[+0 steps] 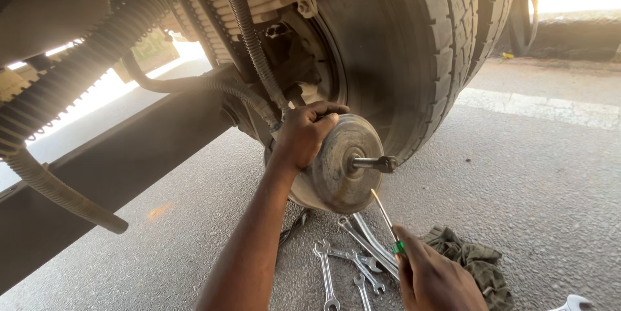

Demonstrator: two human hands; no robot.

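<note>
A round metal brake chamber [339,165] hangs under a truck beside a big dual tyre [414,45]; a threaded bolt [375,163] sticks out of its middle. My left hand [304,133] grips the chamber's upper left rim. My right hand [430,278] holds a screwdriver [387,220] with a green handle, its thin shaft pointing up toward the chamber's lower edge without clearly touching it.
Several spanners [352,262] lie on the asphalt below the chamber, next to a crumpled olive rag [475,262]. Another spanner end [572,301] shows at the bottom right. Ribbed hoses [252,45] and a dark frame beam [116,168] fill the left.
</note>
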